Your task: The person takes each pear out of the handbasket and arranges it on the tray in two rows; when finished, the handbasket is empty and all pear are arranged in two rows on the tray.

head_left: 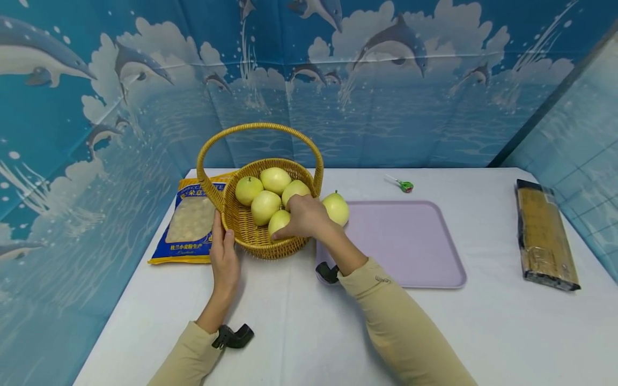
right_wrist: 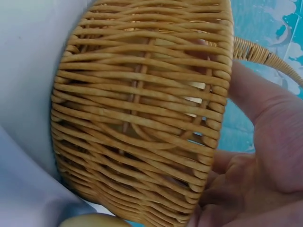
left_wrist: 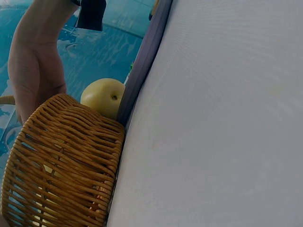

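A woven basket (head_left: pixel 267 249) with a tall arched handle stands on the table, several yellow-green pears inside. My right hand (head_left: pixel 304 217) reaches over the basket's near right rim and grips a pear (head_left: pixel 278 222) between thumb and fingers. In the right wrist view the weave hides most of that grip. My left hand (head_left: pixel 224 262) rests against the basket's left outer side, its visible fingers fairly straight along the wall. Another pear (head_left: pixel 335 209) lies outside the basket, at the upper left corner of a lilac tray (head_left: pixel 401 241).
Under the basket's left side lies a blue and yellow food bag (head_left: pixel 188 225). Behind the tray is a small green lollipop-like item (head_left: pixel 405 186). A brown wrapped packet (head_left: pixel 545 236) lies at the table's right edge. A dolphin-print curtain (head_left: pixel 367 107) backs the table.
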Available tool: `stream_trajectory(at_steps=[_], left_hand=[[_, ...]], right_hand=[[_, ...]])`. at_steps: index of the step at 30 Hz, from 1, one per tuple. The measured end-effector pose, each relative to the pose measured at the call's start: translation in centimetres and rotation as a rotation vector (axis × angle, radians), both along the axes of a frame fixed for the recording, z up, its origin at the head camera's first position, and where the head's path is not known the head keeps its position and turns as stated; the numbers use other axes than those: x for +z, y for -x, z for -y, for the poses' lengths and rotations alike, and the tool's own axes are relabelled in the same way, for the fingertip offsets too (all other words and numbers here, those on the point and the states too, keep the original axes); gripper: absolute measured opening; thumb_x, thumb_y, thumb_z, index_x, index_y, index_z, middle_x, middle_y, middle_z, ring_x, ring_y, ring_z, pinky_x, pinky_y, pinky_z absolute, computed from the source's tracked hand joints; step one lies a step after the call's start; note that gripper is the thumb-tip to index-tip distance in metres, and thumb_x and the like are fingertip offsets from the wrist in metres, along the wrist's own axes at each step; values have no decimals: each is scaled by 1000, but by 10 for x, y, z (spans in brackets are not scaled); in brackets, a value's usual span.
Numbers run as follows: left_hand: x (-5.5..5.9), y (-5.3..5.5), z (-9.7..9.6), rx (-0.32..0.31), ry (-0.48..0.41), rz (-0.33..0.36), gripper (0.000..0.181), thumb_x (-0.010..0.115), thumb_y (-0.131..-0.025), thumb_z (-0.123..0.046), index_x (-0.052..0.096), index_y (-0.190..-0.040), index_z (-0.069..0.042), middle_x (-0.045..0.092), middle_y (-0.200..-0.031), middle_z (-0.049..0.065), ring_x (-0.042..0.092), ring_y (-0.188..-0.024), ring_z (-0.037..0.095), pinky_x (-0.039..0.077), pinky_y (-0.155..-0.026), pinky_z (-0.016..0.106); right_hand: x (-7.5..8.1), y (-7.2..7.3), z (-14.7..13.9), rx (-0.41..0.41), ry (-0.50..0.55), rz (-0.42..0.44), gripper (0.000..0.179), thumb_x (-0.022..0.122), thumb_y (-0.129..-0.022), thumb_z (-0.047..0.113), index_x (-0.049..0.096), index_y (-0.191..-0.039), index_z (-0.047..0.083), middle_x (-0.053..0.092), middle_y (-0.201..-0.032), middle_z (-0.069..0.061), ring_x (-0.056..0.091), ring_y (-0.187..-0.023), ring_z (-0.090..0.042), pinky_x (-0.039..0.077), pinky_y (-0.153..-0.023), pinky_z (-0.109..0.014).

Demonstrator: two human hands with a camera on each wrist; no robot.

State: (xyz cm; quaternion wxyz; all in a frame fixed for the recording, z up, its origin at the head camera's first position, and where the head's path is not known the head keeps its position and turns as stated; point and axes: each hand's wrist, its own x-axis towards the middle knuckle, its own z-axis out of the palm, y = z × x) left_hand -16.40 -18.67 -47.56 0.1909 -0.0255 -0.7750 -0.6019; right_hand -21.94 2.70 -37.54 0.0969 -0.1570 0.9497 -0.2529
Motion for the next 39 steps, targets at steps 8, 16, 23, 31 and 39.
stream_trajectory(at_steps=[8,16,23,31,39], left_hand=[[-2,0,0,2,5,4,58,34,-115,-19,16,-170,-22,19,-175,-7,18,-161,10,21,-132,28],[-1,0,0,10,6,20,59,34,-115,-18,16,-170,-21,18,-176,-5,17,-162,12,19,-133,36],[0,0,0,10,1,20,59,34,-114,-16,16,-170,-19,18,-176,-3,17,-162,14,19,-133,37],[1,0,-1,9,10,2,58,34,-115,-19,17,-170,-22,20,-175,-7,19,-161,10,22,-131,27],[-1,-1,0,6,-1,5,58,34,-115,-18,17,-170,-21,19,-175,-7,18,-161,10,21,-131,24]], right_hand=[[-4,-2,-1,-25,40,-36,52,97,-70,47,55,-65,17,42,-59,7,45,-62,-13,39,-55,-27],[-5,-6,-2,-12,118,-81,39,96,-71,42,76,-93,17,69,-80,6,62,-79,-17,49,-70,-31],[2,-11,-5,-26,209,-125,61,95,-73,43,76,-124,14,76,-108,0,67,-97,-20,56,-85,-38],[17,-23,-23,-62,343,-148,68,95,-74,40,71,-134,19,74,-123,3,67,-111,-20,56,-95,-41],[28,-38,-50,-59,466,-129,69,94,-76,34,68,-137,16,72,-128,0,71,-109,-21,62,-89,-39]])
